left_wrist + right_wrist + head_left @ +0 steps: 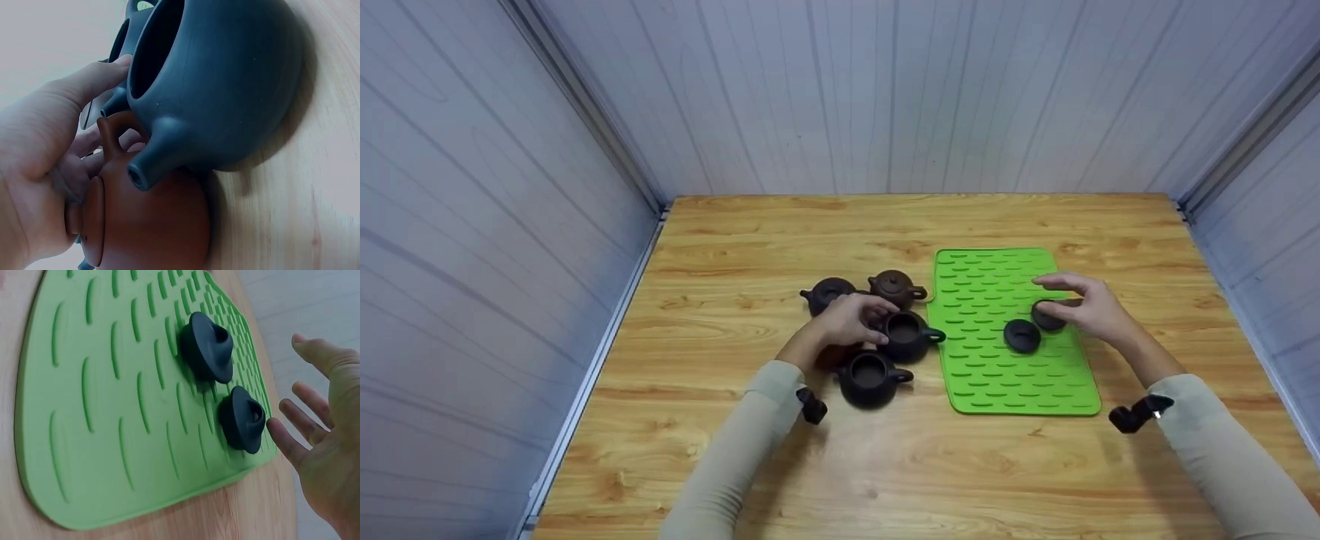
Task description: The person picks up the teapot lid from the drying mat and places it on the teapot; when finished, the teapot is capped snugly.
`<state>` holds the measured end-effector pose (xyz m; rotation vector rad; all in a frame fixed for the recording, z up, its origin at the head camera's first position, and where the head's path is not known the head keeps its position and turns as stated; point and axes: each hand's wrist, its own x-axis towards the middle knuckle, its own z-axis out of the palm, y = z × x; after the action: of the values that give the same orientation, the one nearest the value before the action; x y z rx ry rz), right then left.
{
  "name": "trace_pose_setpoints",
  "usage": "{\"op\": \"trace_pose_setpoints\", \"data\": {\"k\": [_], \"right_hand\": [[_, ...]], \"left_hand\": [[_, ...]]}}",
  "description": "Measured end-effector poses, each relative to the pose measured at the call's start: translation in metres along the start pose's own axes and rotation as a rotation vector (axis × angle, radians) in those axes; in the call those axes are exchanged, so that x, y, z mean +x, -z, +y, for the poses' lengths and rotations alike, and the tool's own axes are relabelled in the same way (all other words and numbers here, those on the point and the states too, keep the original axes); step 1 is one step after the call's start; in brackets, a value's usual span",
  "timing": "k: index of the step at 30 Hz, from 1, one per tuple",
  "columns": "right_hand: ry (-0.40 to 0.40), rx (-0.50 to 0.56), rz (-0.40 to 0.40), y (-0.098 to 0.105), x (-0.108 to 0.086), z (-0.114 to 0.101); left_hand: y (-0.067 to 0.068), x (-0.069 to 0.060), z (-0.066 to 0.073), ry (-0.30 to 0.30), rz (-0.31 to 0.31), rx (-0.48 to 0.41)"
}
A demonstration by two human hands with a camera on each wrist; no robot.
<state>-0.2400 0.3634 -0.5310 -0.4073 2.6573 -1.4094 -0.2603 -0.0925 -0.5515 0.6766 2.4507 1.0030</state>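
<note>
Here, black lids [1022,336] lie on the green mat [997,394], lidless black teapots [869,381] left of it.
Lidded pots [893,290] crowd the left hand [849,321] there; its wrist view shows a reddish teapot [157,225] the head view mostly hides; I cannot tell whether its fingers grip. At the mat's right edge, the right hand [1093,309] holds its fingers apart.

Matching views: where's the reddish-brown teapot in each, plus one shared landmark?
Head: reddish-brown teapot just below centre, mostly hidden by the left hand.
Left wrist: reddish-brown teapot at the bottom, left of centre.
Right wrist: not in it.
Landmark: left hand, shared by head and left wrist only; it's at the left edge of the latter.
</note>
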Motion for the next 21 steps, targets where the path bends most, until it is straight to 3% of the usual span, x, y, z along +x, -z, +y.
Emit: {"op": "trace_pose_setpoints", "data": {"k": [5,13,21], "right_hand": [[-0.016,-0.013,0.028,0.004,-0.004,0.010],[-0.056,-0.053,0.012,0.001,-0.010,0.018],[-0.020,-0.063,0.020,-0.005,-0.011,0.029]], "left_hand": [[0.004,-0.008,0.013,0.019,-0.004,-0.011],[0.003,-0.004,0.001,-0.010,-0.004,-0.026],[0.005,-0.009,0.013,0.021,-0.017,-0.051]]}}
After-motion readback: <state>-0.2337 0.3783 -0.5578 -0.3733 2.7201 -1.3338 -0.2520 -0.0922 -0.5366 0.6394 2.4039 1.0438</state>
